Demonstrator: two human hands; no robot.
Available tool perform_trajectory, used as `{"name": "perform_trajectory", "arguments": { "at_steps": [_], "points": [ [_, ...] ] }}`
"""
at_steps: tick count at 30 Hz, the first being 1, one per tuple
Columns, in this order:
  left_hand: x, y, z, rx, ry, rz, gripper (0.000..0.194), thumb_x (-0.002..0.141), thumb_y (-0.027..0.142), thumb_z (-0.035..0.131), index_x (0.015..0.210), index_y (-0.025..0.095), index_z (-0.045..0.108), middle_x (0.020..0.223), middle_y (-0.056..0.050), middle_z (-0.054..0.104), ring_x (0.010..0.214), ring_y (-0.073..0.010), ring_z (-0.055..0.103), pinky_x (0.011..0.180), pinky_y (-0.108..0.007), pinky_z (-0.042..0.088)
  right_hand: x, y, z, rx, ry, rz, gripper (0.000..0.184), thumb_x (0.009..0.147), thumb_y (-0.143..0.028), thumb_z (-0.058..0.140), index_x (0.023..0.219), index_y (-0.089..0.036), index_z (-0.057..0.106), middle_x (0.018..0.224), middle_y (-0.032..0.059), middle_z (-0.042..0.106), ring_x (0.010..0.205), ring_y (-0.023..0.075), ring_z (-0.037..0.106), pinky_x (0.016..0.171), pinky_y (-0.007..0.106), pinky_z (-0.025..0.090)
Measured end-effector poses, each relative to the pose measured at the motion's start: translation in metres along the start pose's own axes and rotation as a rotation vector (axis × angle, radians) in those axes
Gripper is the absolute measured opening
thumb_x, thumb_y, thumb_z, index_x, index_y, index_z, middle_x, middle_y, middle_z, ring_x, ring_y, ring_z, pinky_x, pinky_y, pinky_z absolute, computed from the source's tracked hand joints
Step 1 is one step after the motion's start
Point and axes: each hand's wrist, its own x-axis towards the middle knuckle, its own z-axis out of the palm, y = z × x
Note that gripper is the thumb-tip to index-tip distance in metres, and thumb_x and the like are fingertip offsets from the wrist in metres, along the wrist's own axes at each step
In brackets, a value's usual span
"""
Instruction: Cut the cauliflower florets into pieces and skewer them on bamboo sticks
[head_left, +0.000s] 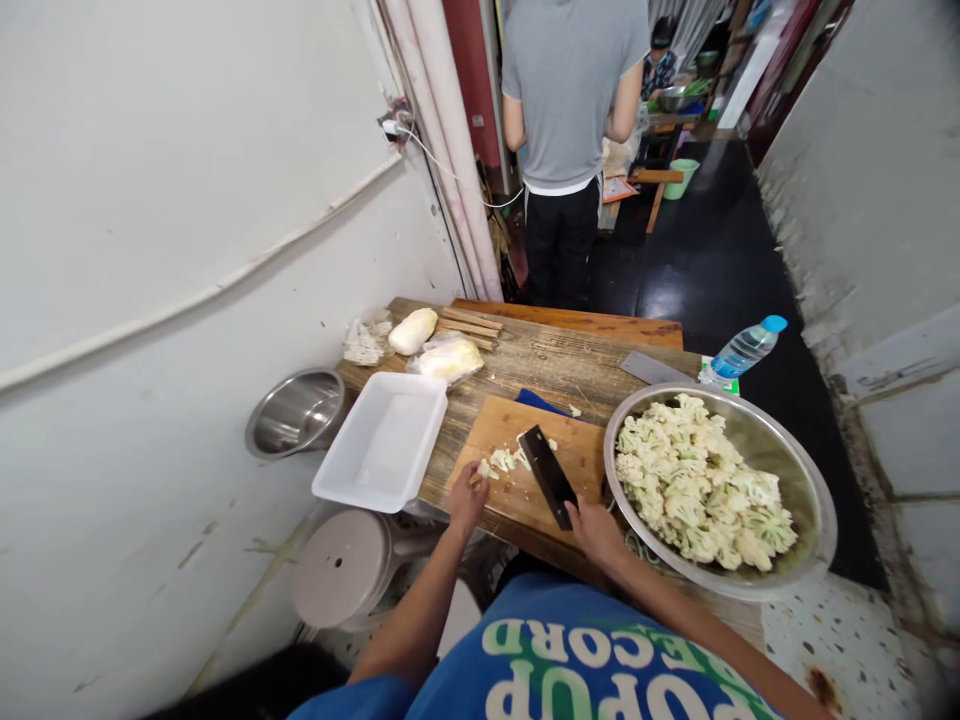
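Observation:
My right hand [597,532] is closed on the handle of a dark-bladed cleaver [547,472], which is tilted over the wooden cutting board [495,425]. Small cauliflower pieces [504,460] lie on the board to the left of the blade. At the board's left edge, my left hand [468,497] has its fingers pinched on a small piece of cauliflower [484,469]. A wide steel bowl [814,500] on the right holds a heap of cut cauliflower florets [697,480].
Left of the board is a white plastic tray [382,440], with a steel pot [296,410] beyond it. Wrapped cabbages [448,358], a second cleaver [651,368] and a water bottle [748,350] are farther back. A stool [341,568] stands low left. A person in grey [566,100] stands beyond the table.

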Motion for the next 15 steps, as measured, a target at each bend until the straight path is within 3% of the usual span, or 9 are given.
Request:
{"name": "perform_trajectory", "arguments": {
  "at_steps": [5, 8, 12, 15],
  "points": [
    [0.010, 0.020, 0.011, 0.184, -0.103, 0.158, 0.061, 0.071, 0.016, 0.061, 0.131, 0.017, 0.047, 0.128, -0.013, 0.055, 0.119, -0.0257, 0.052, 0.102, -0.040, 0.041, 0.001, 0.013, -0.001, -0.042, 0.107, 0.150, 0.036, 0.100, -0.027, 0.025, 0.107, -0.010, 0.056, 0.091, 0.0169, 0.071, 0.083, 0.0228, 0.069, 0.068, 0.028, 0.045],
    [0.018, 0.041, 0.019, 0.347, -0.138, 0.151, 0.075, 0.068, 0.025, 0.070, 0.136, 0.016, 0.042, 0.135, -0.016, 0.047, 0.129, -0.0307, 0.041, 0.107, -0.044, 0.030, 0.006, 0.018, -0.001, -0.017, 0.130, 0.179, 0.032, 0.099, -0.025, 0.028, 0.104, -0.010, 0.056, 0.093, 0.0179, 0.071, 0.086, 0.0222, 0.069, 0.070, 0.027, 0.045],
    [0.027, 0.076, 0.029, 0.489, -0.239, 0.081, 0.084, 0.066, 0.035, 0.074, 0.141, 0.021, 0.037, 0.129, -0.013, 0.051, 0.123, -0.0286, 0.044, 0.106, -0.039, 0.028, 0.013, 0.020, 0.000, 0.041, 0.115, 0.198, 0.030, 0.098, -0.023, 0.031, 0.104, -0.009, 0.057, 0.097, 0.0196, 0.071, 0.091, 0.0215, 0.069, 0.074, 0.026, 0.045],
    [0.031, 0.097, 0.037, 0.552, -0.316, 0.100, 0.083, 0.066, 0.040, 0.075, 0.139, 0.024, 0.041, 0.121, -0.011, 0.055, 0.116, -0.0282, 0.048, 0.102, -0.035, 0.030, 0.018, 0.021, 0.002, 0.141, 0.089, 0.196, 0.030, 0.098, -0.023, 0.031, 0.104, -0.008, 0.057, 0.091, 0.0183, 0.072, 0.083, 0.0197, 0.070, 0.070, 0.024, 0.047]
  ]
}}
